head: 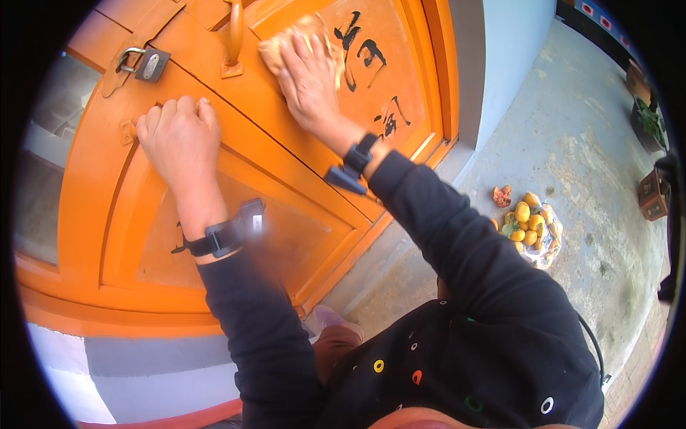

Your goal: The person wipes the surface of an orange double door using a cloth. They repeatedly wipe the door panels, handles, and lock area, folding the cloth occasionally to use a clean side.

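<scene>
My right hand (pixel 311 80) presses a crumpled yellowish cloth (pixel 273 51) against the upper panel of an orange wooden door leaf (pixel 396 69). Black brush-written characters (pixel 370 56) run down that panel beside the cloth. On the other leaf, my left hand (pixel 179 134) is closed around a door handle, whose orange mounting plate (pixel 127 132) shows by the knuckles; the grip itself is mostly covered. Between the hands, a matching orange handle (pixel 236 37) is fixed to the right leaf. A grey padlock (pixel 153 65) hangs by its shackle from a hasp above my left hand.
Right of the door, a pale blue wall (pixel 509 59) meets the concrete floor (pixel 584 134). Orange fruits (pixel 528 220) in a clear plastic bag lie there, beside a broken-open reddish fruit (pixel 501 196). Potted plants (pixel 649 120) line the far right. A window (pixel 43 198) borders the door at left.
</scene>
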### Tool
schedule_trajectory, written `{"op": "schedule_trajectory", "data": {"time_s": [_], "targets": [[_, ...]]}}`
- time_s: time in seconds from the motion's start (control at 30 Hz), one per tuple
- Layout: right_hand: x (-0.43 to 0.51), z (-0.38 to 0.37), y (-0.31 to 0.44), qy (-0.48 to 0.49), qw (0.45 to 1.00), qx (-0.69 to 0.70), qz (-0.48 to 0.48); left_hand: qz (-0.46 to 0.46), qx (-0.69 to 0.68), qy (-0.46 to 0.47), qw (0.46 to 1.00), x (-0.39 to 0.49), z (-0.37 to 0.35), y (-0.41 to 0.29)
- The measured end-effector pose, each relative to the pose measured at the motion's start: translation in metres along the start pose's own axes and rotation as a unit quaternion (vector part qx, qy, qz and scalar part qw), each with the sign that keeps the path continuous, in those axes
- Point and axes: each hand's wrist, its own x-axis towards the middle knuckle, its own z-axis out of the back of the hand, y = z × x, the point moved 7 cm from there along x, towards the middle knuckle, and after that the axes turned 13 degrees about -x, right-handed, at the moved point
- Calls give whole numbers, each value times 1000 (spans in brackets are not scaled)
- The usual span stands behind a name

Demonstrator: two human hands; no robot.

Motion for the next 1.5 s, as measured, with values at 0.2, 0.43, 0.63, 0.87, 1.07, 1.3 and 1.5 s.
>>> {"op": "schedule_trajectory", "data": {"time_s": [0.2,0.43,0.63,0.87,1.07,1.3,1.5], "targets": [[77,11,-105,-118,989,-81,37,-9,10,-20,1000,0,-3,1],[-50,-10,-318,-48,952,-110,-282,-7,52,-21,998,-2,-10,2],[-257,-43,-356,-31,838,-30,-545,-22,66,-32,997,-4,-11,0],[-397,-83,-258,-14,582,188,-791,-35,52,-41,997,-2,-9,0],[-321,-76,-146,15,582,264,-769,-22,18,-33,999,-2,-5,2],[-115,-25,38,34,958,131,-254,-29,8,-23,999,-5,-3,4],[-82,-8,67,74,993,71,-50,-34,9,-20,999,-4,-2,2]]}}
